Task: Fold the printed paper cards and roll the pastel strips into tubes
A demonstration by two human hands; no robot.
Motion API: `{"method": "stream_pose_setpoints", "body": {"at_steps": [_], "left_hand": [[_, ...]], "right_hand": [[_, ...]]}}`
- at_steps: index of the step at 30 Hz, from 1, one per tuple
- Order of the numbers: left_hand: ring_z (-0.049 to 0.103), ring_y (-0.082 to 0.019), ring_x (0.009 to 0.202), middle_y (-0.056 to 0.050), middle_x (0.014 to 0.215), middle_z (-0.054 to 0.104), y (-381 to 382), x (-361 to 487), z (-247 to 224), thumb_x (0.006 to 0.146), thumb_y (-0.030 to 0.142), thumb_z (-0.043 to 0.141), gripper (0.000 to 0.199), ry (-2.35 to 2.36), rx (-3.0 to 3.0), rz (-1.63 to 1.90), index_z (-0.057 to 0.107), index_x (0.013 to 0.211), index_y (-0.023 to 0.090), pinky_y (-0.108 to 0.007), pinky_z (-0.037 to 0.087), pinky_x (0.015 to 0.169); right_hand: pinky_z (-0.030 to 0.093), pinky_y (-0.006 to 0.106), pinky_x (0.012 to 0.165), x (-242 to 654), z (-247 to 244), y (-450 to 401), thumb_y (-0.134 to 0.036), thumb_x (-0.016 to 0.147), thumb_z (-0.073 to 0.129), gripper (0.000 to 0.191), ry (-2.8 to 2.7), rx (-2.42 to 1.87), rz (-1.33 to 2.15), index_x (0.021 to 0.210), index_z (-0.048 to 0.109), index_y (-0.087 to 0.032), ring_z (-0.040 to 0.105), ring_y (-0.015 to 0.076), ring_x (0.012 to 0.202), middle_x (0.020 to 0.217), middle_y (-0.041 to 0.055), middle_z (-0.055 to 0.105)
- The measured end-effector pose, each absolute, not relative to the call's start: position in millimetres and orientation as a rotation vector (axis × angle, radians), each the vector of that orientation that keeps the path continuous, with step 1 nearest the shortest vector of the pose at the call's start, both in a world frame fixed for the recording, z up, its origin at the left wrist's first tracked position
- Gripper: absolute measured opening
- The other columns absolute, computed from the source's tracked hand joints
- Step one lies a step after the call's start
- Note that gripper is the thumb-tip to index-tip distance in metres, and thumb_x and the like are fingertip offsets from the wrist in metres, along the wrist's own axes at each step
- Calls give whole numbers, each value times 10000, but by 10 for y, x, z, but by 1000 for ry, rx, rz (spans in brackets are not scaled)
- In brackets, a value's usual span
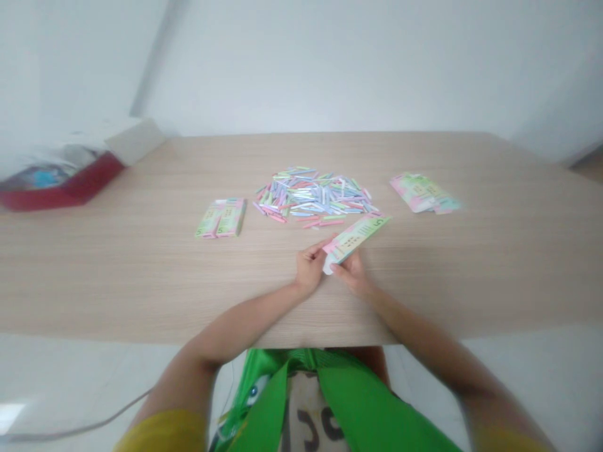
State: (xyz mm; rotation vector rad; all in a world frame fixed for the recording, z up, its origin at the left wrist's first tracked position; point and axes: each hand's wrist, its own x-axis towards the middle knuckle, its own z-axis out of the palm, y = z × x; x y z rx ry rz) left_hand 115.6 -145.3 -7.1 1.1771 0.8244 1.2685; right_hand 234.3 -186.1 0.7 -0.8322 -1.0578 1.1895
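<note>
A slim pastel pink, green and yellow cardboard box [355, 240] is held just above the table, slanting up to the right. Its near end shows a white flap. My left hand [311, 267] is closed on the box's near left corner, with the fingertips partly hidden. Around the right side and underneath, my right hand [352, 271] grips the same box, its thumb by the white flap. Just beyond lies a loose pile of thin pastel sticks [315, 193], pen-like, in pink, blue, green and lilac.
Two similar boxes [221, 218] lie side by side left of the pile. Several flat-looking printed cartons [421, 192] overlap on the right. At the far left stands a dark red open container [89, 179] with blurred contents. The wooden table [264, 314] ends near my body.
</note>
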Motion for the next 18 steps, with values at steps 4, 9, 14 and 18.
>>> {"method": "stream_pose_setpoints", "body": {"at_steps": [4, 9, 14, 18], "left_hand": [[660, -242, 1184, -51, 1242, 720, -1532, 1147, 15, 901, 412, 594, 383, 819, 1348, 1311, 737, 1179, 190, -409, 496, 1078], [611, -235, 1268, -55, 1327, 673, -1571, 1157, -20, 932, 368, 541, 414, 859, 1453, 1282, 686, 1274, 186, -403, 435, 1150], [634, -251, 1235, -85, 1285, 693, -1450, 1121, -90, 915, 366, 560, 408, 909, 1417, 1283, 708, 1233, 156, -433, 445, 1136], [647, -264, 1214, -101, 1272, 697, -1257, 1053, -66, 888, 427, 608, 429, 791, 1459, 1188, 726, 1201, 158, -445, 460, 1114]], "right_hand": [[451, 441, 1103, 2288, -73, -1844, -365, 709, 803, 661, -970, -902, 1077, 1275, 468, -304, 584, 233, 1209, 1291, 62, 609], [397, 439, 1137, 2239, -185, -1797, -338, 737, 715, 466, -870, -998, 997, 1167, 543, -283, 528, 233, 1275, 1239, 51, 627], [507, 451, 988, 2321, -29, -1793, -230, 607, 638, 309, -802, -837, 1313, 913, 614, -268, 632, 263, 1087, 993, 20, 709], [560, 462, 873, 2549, 158, -1722, -249, 645, 628, 250, -742, -715, 1469, 894, 642, -256, 660, 267, 1012, 1003, 24, 738]]}}
